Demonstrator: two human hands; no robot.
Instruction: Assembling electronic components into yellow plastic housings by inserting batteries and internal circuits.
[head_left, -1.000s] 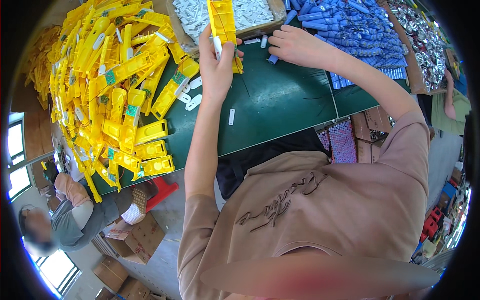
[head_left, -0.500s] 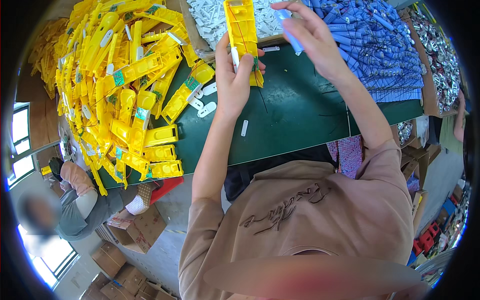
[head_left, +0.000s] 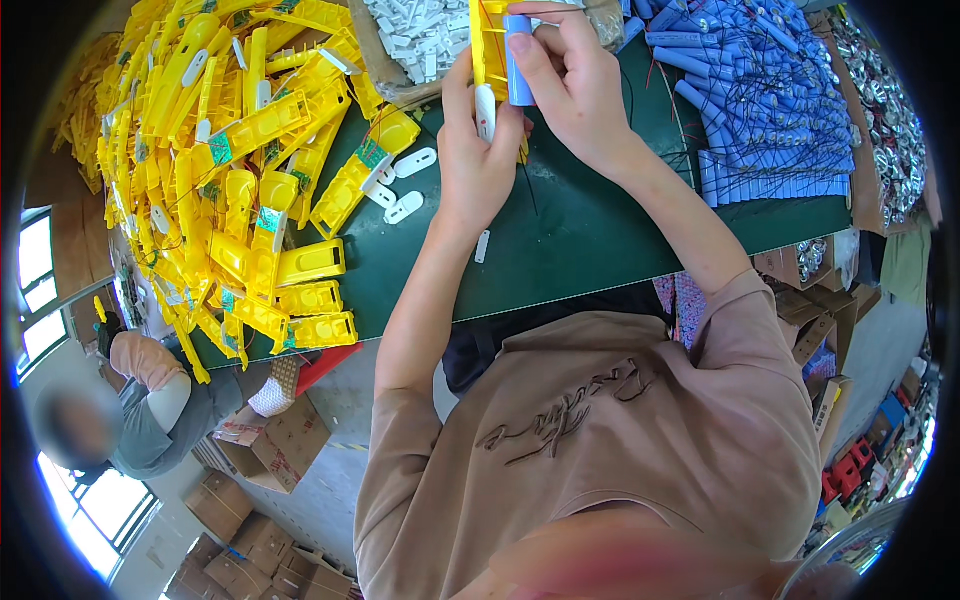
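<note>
- While the left hand [head_left: 472, 175] holds the yellow shell [head_left: 489, 55] up over the green table [head_left: 580, 245], the right hand [head_left: 583, 100] holds a blue cylinder [head_left: 519, 65] at the shell's right side.
- Left arm: bent at the elbow, its forearm runs up the view with a slight lean to the right.
- Left hand: partly closed round the shell's lower part, fingers on the left and behind, thumb toward the right; a white piece [head_left: 485, 112] stands along the shell there.
- Right arm: elbow out to the right, forearm slanting up and left so that the two hands come close together.
- Right hand: half curled, with the thumb on the cylinder's near face and a finger reaching across its top end.
- Cylinder: nearly upright, alongside the shell and overlapping it; whether it sits inside cannot be told.
- A dark wire [head_left: 530, 190] dangles below the shell.
- Yellow pile [head_left: 240, 200] to the left, blue pile [head_left: 745, 105] to the right.
</note>
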